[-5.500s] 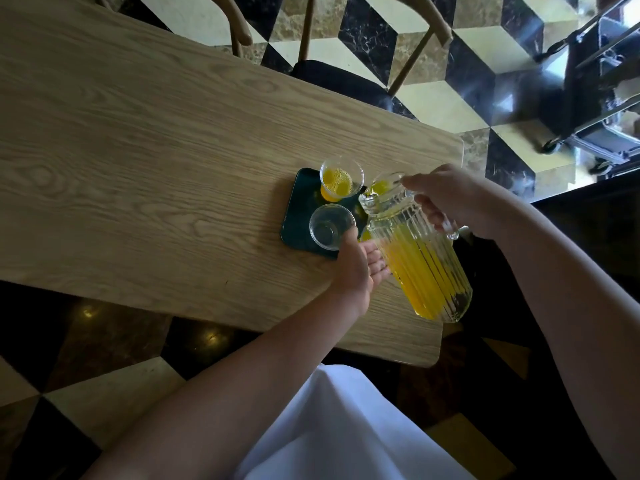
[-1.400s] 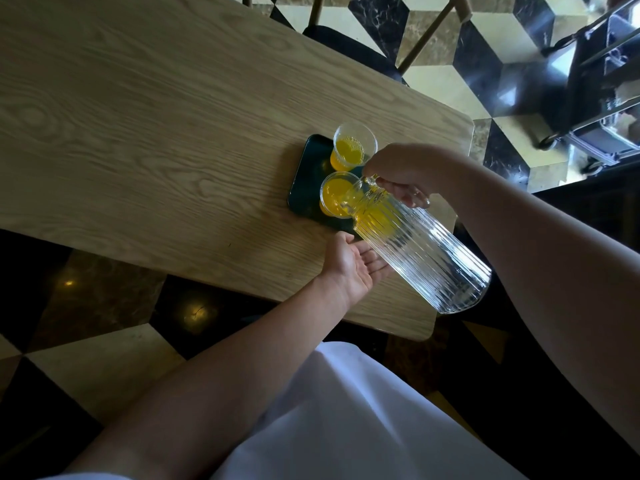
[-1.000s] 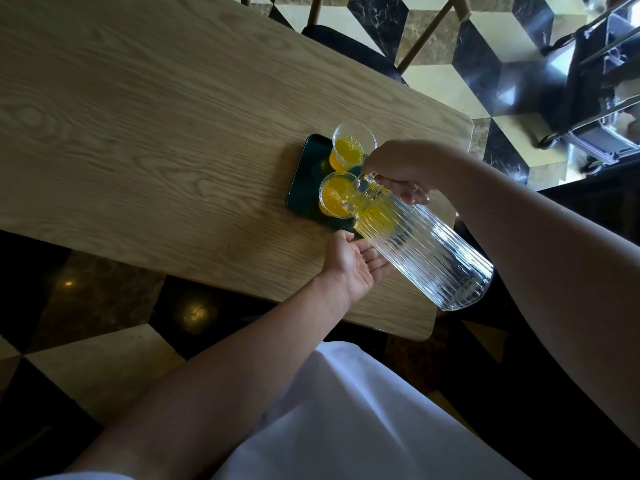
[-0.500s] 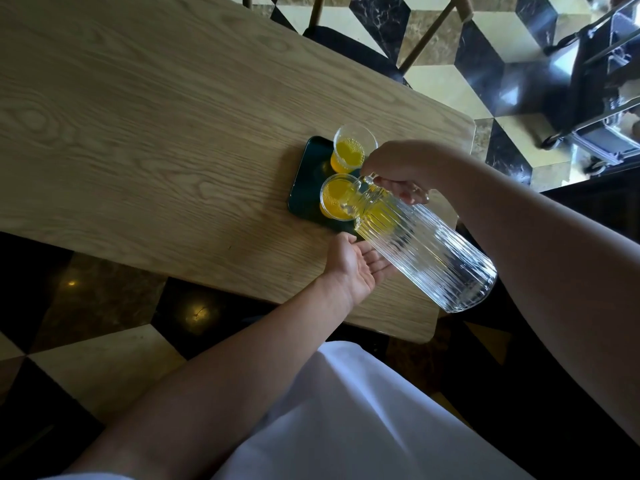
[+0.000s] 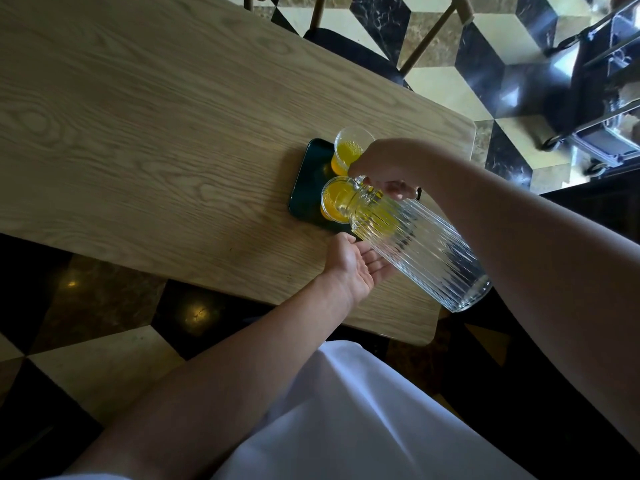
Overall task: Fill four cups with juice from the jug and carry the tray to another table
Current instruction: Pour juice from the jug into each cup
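Note:
A ribbed glass jug (image 5: 419, 251) is tipped steeply, its spout over the near cup (image 5: 332, 199) on a dark green tray (image 5: 306, 188). My right hand (image 5: 384, 168) grips the jug by its handle near the neck. Only a little yellow juice shows, gathered at the jug's neck. The near cup holds juice almost to the rim. A far cup (image 5: 349, 147) on the same tray is part full. My left hand (image 5: 353, 265) lies palm up with relaxed fingers under the jug's body, beside the tray's near edge. Any other cups are hidden behind my right hand and the jug.
The tray sits near the right end of a light wooden table (image 5: 156, 116). A wooden chair (image 5: 360, 46) stands beyond the far edge. A dark metal cart (image 5: 602, 91) is at the upper right on the chequered floor (image 5: 446, 81).
The juice in the near cup has risen and the jug has emptied to a trace at its neck. The jug is tipped a bit steeper. Both hands keep their places.

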